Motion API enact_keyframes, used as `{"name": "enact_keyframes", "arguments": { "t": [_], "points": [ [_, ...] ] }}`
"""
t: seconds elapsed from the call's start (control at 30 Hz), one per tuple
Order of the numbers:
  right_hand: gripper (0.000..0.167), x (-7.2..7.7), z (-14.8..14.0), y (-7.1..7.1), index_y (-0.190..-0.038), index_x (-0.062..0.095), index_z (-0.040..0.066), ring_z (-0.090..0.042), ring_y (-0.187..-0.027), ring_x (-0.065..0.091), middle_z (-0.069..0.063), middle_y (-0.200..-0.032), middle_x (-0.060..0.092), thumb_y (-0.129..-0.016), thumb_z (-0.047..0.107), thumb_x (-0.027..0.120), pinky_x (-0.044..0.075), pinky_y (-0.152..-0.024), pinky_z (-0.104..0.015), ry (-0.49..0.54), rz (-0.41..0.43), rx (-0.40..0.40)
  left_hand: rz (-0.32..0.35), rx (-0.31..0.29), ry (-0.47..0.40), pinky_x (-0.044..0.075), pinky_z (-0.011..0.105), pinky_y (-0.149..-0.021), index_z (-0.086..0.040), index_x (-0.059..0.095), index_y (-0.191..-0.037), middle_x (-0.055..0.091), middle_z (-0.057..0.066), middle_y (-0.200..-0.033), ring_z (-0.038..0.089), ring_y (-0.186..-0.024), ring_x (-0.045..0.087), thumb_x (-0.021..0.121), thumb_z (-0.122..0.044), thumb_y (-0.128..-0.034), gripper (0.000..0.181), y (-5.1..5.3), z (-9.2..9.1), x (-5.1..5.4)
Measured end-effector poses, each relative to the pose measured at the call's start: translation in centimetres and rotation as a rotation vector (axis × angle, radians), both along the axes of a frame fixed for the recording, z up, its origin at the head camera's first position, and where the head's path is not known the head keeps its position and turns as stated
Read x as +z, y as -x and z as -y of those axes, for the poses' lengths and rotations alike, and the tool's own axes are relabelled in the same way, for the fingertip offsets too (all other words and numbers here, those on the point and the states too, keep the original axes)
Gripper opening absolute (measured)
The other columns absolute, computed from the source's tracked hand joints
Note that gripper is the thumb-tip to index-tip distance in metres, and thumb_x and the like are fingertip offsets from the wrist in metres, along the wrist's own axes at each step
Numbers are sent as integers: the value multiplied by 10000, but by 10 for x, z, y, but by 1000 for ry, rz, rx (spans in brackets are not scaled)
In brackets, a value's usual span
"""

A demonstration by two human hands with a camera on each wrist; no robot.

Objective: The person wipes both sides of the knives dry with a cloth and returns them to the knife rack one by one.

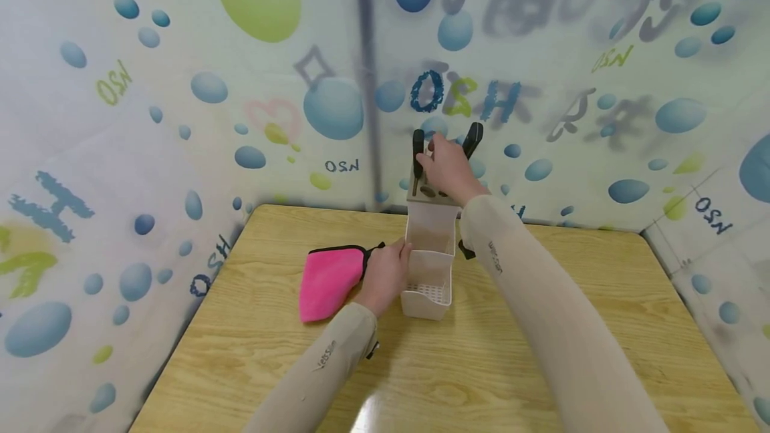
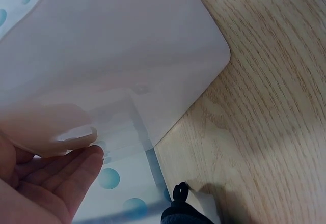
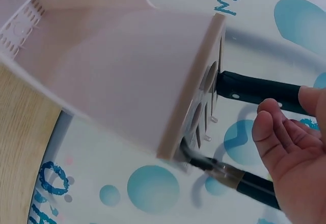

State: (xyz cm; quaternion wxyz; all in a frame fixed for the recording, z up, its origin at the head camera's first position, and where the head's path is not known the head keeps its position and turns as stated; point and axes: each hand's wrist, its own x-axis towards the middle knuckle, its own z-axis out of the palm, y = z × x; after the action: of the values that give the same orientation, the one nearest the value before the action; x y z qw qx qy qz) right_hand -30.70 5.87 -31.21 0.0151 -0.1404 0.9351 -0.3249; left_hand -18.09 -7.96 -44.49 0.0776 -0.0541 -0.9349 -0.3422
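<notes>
A pale pinkish-white kitchen tool holder (image 1: pixel 426 306) stands upright, with stepped open compartments in front and a slotted top. My left hand (image 1: pixel 385 276) holds its left side; the left wrist view shows the fingers at the edge of a smooth panel (image 2: pixel 153 46). Two black-handled tools stand in the top slots. The left one, a knife (image 3: pixel 254 87) by its riveted handle, is upright; the other (image 3: pixel 257 189), with a metal neck, leans right. My right hand (image 1: pixel 451 166) is between them, its thumb against the knife handle and fingers loosely bent. Their lower ends are hidden.
Left of the holder lies a bright pink fabric item (image 1: pixel 331 282) with black trim, on the wooden table (image 1: pixel 481 366). A patterned wall sheet (image 1: pixel 337 179) rises just behind the table's back edge, close to the tools.
</notes>
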Motion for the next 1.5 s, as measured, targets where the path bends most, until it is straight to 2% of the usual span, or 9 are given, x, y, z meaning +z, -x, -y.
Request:
{"name": "enact_keyframes", "arguments": {
  "t": [0.17,0.37,0.63,0.8,0.93,1.07,1.17,1.33,1.5],
  "points": [
    [366,-5,-10,-6,-1325,480,0,-328,-920,609,-176,-1077,617,-1111,296,469,535,-829,-472,24,0,5,16,11,-7,611,417,-774,23,674,-1324,733,145,-898,202,-766,642,502,-207,-1104,362,0,2,0],
    [339,-16,-28,-14,-1272,507,4,-308,-834,618,-164,-1005,634,-1106,298,480,546,-763,-450,27,-27,19,38,20,-16,613,454,-868,21,655,-1357,749,191,-1131,235,-928,697,501,-220,-1104,382,1,4,0],
    [384,-30,-57,-26,-1273,515,-28,-353,-895,649,-219,-1071,664,-1107,315,472,554,-813,-497,65,-32,19,45,22,-9,606,447,-853,15,654,-1362,738,191,-1177,241,-921,682,503,-210,-1102,375,3,7,0],
    [400,-39,-79,-34,-1286,500,-31,-349,-870,667,-229,-1081,679,-1111,326,455,561,-806,-501,85,-47,-1,49,27,-1,606,456,-887,9,650,-1369,720,187,-1243,250,-998,702,499,-219,-1104,381,4,8,0],
    [419,-49,-97,-40,-1285,496,-47,-352,-899,653,-229,-1101,669,-1113,330,437,550,-826,-507,88,-50,-28,37,25,6,607,455,-864,-4,657,-1366,738,180,-1190,243,-946,698,496,-232,-1106,381,5,9,-1],
    [452,-62,-112,-48,-1308,481,-55,-344,-917,657,-233,-1119,665,-1115,350,423,552,-831,-497,105,-15,-59,22,13,27,609,440,-820,-11,665,-1356,746,153,-971,225,-817,665,489,-233,-1109,376,6,13,-4],
    [438,-72,-122,-53,-1298,480,-46,-347,-904,672,-223,-1094,671,-1114,348,432,569,-782,-438,132,7,-79,20,2,48,610,449,-811,-8,674,-1332,694,119,-824,228,-783,655,483,-231,-1111,368,7,16,-4],
    [417,-85,-137,-64,-1267,487,-41,-357,-891,676,-215,-1065,670,-1114,344,435,561,-707,-337,164,21,-109,42,-10,90,606,443,-784,0,676,-1305,645,96,-758,217,-755,637,477,-227,-1113,358,7,19,0],
    [454,-92,-151,-73,-1297,477,-61,-350,-896,682,-248,-1106,670,-1113,351,432,569,-712,-327,157,25,-132,1,-16,150,549,407,-636,-46,692,-950,541,41,-638,204,-642,567,489,-216,-1105,307,6,24,0]
  ]
}}
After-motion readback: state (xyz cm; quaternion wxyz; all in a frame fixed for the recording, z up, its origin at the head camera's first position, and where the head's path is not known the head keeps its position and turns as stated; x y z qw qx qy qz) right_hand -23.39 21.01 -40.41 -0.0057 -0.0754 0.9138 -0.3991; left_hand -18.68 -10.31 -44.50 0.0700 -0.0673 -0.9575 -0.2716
